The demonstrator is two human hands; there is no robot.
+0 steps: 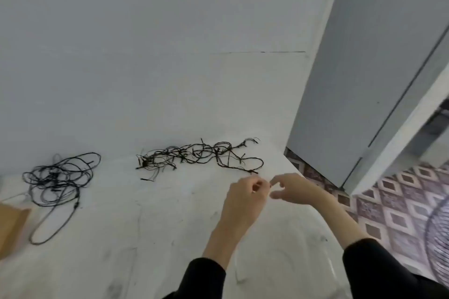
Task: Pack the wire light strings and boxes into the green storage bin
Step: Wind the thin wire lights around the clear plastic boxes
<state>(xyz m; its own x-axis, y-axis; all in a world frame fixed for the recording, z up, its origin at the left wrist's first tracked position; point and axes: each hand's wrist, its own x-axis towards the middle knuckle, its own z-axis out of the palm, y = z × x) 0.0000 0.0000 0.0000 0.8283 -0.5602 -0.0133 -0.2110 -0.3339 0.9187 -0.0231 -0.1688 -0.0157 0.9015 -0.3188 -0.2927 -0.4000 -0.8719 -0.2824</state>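
The left hand [245, 198] hovers low over the worktop [145, 238] with its fingers curled in and thumb and forefinger drawn together. Whether they pinch a thin wire end is too blurred to tell. The right hand [292, 189] sits just beside it, fingertips almost meeting the left's, its finger and thumb curved with a gap between them and nothing visible in it.

Just beyond both hands lies a long string [199, 153], spread sideways across the worktop in loose loops with short stubs sticking out. Its nearest end stops close to the hands. Well apart, to the left, a second string lies as a rough coil [53, 178] with one long loop trailing toward the near edge. A brown box [9, 223] shows at the left margin, partly cut off. The bin is not in view.

The strings look light, limp and quick to snag. Lifted by one end, a string would likely pull out long and catch on itself. It seems better to gather the loops into a bundle and take hold round the middle, keeping the small stubs from being crushed. The box looks stiff and should lift easily by its sides.
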